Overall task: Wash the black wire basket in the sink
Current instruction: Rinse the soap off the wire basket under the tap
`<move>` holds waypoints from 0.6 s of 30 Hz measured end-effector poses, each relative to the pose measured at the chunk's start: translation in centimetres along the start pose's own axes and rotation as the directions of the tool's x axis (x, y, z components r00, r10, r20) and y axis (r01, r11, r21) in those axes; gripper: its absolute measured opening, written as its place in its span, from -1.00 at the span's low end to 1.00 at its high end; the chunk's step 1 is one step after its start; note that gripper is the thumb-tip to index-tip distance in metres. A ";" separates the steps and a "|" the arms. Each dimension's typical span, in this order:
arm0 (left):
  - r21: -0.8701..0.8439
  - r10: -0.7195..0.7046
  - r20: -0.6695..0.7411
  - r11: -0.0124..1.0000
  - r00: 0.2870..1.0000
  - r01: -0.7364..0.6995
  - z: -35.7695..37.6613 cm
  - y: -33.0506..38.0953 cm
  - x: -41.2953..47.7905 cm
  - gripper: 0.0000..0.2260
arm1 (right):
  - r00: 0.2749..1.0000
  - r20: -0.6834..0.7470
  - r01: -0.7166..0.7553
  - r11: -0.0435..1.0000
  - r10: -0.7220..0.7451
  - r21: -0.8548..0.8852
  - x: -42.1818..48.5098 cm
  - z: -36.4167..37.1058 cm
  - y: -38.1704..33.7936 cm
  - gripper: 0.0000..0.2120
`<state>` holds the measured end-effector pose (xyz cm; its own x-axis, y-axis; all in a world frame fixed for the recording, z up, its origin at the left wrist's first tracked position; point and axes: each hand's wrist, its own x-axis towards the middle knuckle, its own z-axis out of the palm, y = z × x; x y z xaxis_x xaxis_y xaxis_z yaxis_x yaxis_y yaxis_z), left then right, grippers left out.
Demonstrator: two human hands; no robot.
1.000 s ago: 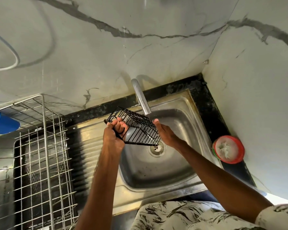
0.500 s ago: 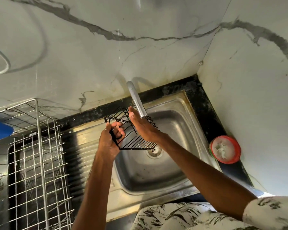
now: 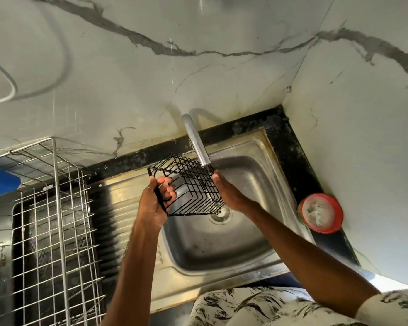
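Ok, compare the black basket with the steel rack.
The basket is black; the rack is bare silver. The basket is small, the rack far larger. The basket is held tilted over the sink by the left hand; the rack stands beside it. Both are open wire grids.

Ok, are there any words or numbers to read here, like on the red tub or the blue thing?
No text can be read anywhere in this view.
On the red-rimmed tub: no label shows, only white inside the rim.
On the blue thing: plain, and mostly cut off by the picture's edge.
On the black wire basket, the tap and the sink: no brand mark or number shows.
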<state>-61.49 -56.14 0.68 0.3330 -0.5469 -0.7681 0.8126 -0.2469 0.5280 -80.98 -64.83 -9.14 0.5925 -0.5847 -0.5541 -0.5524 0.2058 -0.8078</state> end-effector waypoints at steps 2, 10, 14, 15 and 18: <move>0.009 0.006 -0.010 1.000 1.000 -0.005 0.1 -0.2 0.0 -0.60 | 0.992 -0.015 0.122 0.992 -0.123 -0.039 -1.3 1.3 -2.2 -0.37; -0.026 -0.009 -0.005 1.000 1.000 0.008 -0.4 0.3 -0.4 -0.61 | 0.919 0.031 0.394 0.918 -0.393 -0.048 -1.3 2.9 -7.5 -0.46; -0.092 0.004 0.046 0.996 0.999 0.001 -1.0 1.0 -0.9 -0.63 | 0.986 0.014 0.163 0.984 -0.165 0.073 2.0 0.4 -1.7 -0.52; -0.084 0.013 0.044 0.996 0.999 -0.009 -1.2 1.1 -0.9 -0.63 | 0.992 0.021 0.120 0.989 -0.123 0.090 3.0 -0.1 0.4 -0.56; -0.076 0.019 0.036 0.997 0.999 -0.016 -1.5 1.2 -0.9 -0.59 | 1.000 0.025 -0.015 0.999 0.014 0.047 1.1 -0.7 1.1 -0.31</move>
<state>-60.07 -54.76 1.44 0.3311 -0.5799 -0.7444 0.8410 -0.1764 0.5115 -81.29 -65.81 -10.51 0.5992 -0.5621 -0.5701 -0.5330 0.2514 -0.8079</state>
